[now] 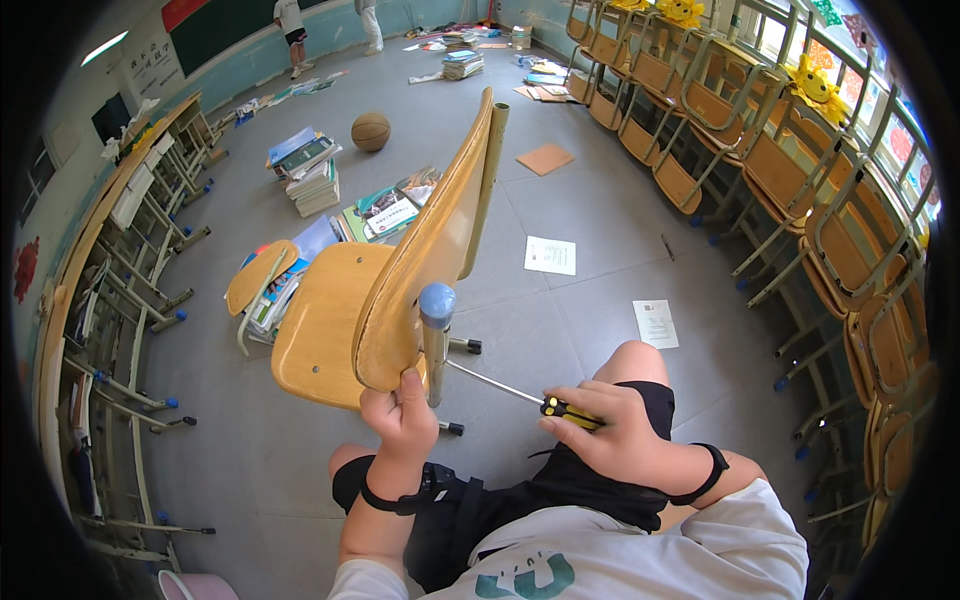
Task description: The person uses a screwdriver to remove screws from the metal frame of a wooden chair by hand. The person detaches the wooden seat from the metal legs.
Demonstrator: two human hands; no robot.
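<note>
In front of me stands a wooden chair, its seat [325,300] to the left and its curved backrest [435,235] seen nearly edge-on. A metal tube with a blue cap [437,304] runs along the backrest's near side. My left hand [402,418] is closed, thumb up, on the backrest's lower corner. In my right hand [625,432] is a screwdriver [497,384] with a yellow and black handle. Its shaft points left, and the tip meets the tube just below the blue cap. Whether a screw sits there is too small to tell.
Behind the chair lie book stacks [313,185] and a basketball [370,131]. Paper sheets [550,256] and a brown board [545,159] are on the floor. Chairs [785,190] line the right side, desks [110,225] the left. Two people stand far off near a chalkboard [225,40].
</note>
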